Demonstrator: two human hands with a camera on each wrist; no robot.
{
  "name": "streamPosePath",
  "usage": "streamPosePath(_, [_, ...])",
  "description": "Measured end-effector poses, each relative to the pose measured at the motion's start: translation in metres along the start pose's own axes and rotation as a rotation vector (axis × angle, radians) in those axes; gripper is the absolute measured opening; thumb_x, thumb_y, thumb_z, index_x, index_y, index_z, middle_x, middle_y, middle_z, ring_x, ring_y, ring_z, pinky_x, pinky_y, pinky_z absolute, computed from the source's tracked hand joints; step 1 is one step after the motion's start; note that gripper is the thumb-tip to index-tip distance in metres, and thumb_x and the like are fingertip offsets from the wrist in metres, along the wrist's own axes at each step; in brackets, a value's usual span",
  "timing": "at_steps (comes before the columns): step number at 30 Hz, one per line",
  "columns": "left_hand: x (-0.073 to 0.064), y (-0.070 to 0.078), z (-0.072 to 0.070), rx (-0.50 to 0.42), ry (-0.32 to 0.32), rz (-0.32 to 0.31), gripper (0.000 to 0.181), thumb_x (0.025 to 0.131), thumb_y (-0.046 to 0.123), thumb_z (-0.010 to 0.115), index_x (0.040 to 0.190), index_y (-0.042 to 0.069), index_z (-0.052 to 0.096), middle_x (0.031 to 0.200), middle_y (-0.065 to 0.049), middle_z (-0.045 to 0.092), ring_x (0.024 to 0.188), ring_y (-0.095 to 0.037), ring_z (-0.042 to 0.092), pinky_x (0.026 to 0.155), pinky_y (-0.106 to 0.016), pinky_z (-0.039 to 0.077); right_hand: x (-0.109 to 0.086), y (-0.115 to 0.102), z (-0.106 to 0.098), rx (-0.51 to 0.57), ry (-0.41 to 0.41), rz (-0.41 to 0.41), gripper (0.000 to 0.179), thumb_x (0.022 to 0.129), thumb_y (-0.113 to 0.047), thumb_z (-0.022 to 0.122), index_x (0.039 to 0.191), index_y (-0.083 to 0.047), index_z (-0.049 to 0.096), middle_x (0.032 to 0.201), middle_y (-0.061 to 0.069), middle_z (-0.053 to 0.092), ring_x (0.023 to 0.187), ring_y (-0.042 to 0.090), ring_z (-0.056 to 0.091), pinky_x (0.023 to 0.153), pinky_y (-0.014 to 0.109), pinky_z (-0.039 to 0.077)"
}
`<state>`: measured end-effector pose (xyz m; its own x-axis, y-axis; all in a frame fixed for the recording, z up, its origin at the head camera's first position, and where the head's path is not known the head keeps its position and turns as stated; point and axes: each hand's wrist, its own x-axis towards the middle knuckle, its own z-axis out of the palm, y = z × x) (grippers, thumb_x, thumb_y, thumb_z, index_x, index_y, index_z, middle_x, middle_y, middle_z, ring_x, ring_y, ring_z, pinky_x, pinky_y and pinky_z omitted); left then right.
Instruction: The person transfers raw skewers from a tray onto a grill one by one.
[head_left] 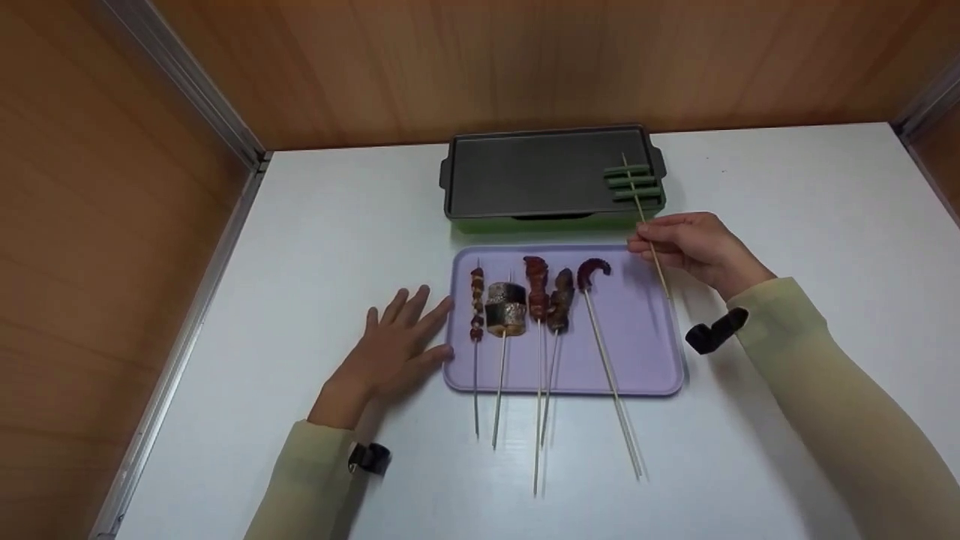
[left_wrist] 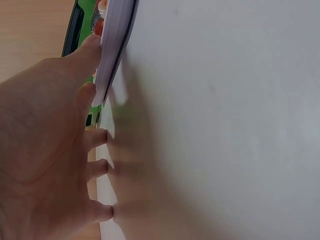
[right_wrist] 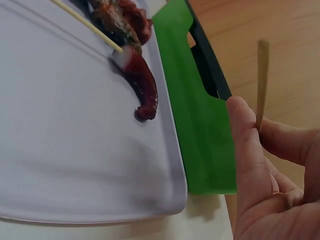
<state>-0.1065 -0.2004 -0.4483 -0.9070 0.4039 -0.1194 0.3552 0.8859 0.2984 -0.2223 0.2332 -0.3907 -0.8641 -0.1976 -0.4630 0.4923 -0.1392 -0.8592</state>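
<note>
L hand [head_left: 394, 345] is palm down, fingers spread & roughly straight, pointing fwd and a bit R; thumb held out to the R, apart from the rest. L forearm [head_left: 300, 484] comes in from the bottom edge, angled fwd-R, in a pale yellow-green sleeve. R hand [head_left: 694, 244] sits farther fwd than L, w/ thumb & fingers pinched tog. at the tips, pointing L. R forearm [head_left: 847, 397], same colour sleeve, reaches fwd-L from lower R.

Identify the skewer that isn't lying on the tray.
The skewer strung with three green pieces, pinched in the right hand; the other five lie on the purple tray.
</note>
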Motion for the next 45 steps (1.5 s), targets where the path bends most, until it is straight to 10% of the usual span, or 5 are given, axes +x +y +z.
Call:
streamPosePath(31, [0.004,0.003,-0.002,0.006,-0.024,0.001,0.071,0.097,0.064,0.04,0.157,0.034,0.019,0.164,-0.008,0.009,0.149,-0.037,0.001,0.11,-0.069,0.005,0.02,-0.005,0.0,0.133,0.022,0.056,0.018,0.095,-0.017,0.066,0.1,0.001,0.069,0.087,0.015,0.074,0.082,0.021,0.073,0.076,0.029,0.056])
streamPosePath(45, [0.006,0.002,-0.005,-0.002,-0.024,0.012,0.071,0.097,0.063,0.039,0.158,0.033,0.018,0.164,-0.009,0.008,0.148,-0.038,0.001,0.109,-0.071,0.005,-0.003,0.007,-0.021,0.164,-0.002,0.125,0.044,0.096,-0.039,0.061,0.101,0.003,0.072,0.093,0.017,0.074,0.088,0.023,0.073,0.081,0.033,0.056])
